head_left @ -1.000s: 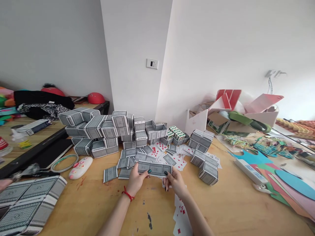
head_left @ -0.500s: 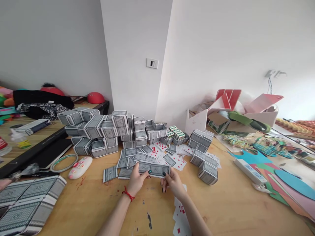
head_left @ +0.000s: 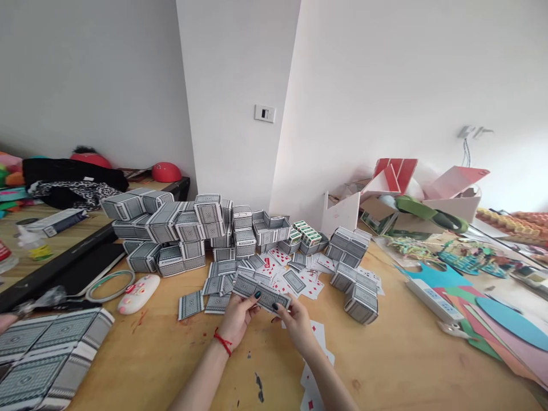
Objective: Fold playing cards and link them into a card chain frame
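Observation:
Both my hands hold a strip of joined playing cards [head_left: 261, 292], patterned grey backs up, just above the wooden table [head_left: 406, 354]. My left hand [head_left: 237, 317], with a red string at the wrist, pinches its left end. My right hand [head_left: 295, 322] pinches the right end. Loose cards [head_left: 295, 274], some face up with red pips, lie scattered right behind the strip. Further back stands a pile of card-built boxes [head_left: 184, 228]. More face-up cards [head_left: 314, 365] lie under my right forearm.
Card cubes [head_left: 357, 285] stand right of my hands. A flat card panel [head_left: 43, 354] lies at the near left, with a white mouse [head_left: 137, 294] and a hoop [head_left: 111, 284] beyond it. A power strip [head_left: 434, 299], coloured paper [head_left: 509, 322] and open cartons [head_left: 411, 200] fill the right side.
The card strip has tilted, its right end lower and nearer me. My right hand has shifted slightly left along it; my left hand has stayed in place.

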The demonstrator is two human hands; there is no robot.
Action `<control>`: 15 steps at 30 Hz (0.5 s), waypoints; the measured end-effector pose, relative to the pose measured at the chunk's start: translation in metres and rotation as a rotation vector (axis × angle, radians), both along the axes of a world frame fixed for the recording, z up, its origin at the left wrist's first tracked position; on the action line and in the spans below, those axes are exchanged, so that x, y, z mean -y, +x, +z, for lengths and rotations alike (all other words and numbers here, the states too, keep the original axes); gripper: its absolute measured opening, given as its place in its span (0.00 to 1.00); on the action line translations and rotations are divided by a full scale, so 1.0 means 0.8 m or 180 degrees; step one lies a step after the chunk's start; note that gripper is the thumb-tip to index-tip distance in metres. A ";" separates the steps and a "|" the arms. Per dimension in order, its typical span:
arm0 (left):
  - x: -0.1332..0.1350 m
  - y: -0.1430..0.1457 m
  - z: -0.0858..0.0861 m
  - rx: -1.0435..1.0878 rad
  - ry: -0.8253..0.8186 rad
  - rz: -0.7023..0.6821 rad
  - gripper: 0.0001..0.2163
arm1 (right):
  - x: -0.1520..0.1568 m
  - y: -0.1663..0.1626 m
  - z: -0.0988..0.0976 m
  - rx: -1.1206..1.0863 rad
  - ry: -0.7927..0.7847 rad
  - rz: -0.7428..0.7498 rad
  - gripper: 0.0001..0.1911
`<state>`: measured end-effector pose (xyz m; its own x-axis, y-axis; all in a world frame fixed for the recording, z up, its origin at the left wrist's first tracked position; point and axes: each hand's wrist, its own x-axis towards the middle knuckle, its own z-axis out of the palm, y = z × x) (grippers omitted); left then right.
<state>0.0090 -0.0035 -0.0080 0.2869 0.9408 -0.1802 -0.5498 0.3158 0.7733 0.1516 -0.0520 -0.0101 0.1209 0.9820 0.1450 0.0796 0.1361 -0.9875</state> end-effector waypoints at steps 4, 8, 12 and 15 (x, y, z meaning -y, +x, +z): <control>-0.001 -0.003 0.000 0.0056 -0.0119 -0.0304 0.10 | -0.002 0.014 0.000 -0.0263 -0.0047 0.0299 0.16; -0.001 -0.004 -0.001 0.0009 -0.0179 -0.0379 0.10 | -0.006 0.022 -0.006 -0.0308 -0.0253 0.0354 0.16; 0.001 0.004 -0.001 -0.0466 0.0292 0.0173 0.08 | -0.011 0.018 -0.014 -0.0063 -0.0262 -0.0597 0.17; 0.006 0.012 0.001 -0.0979 0.0698 0.0411 0.08 | -0.008 0.007 -0.013 0.0135 -0.0241 -0.0950 0.19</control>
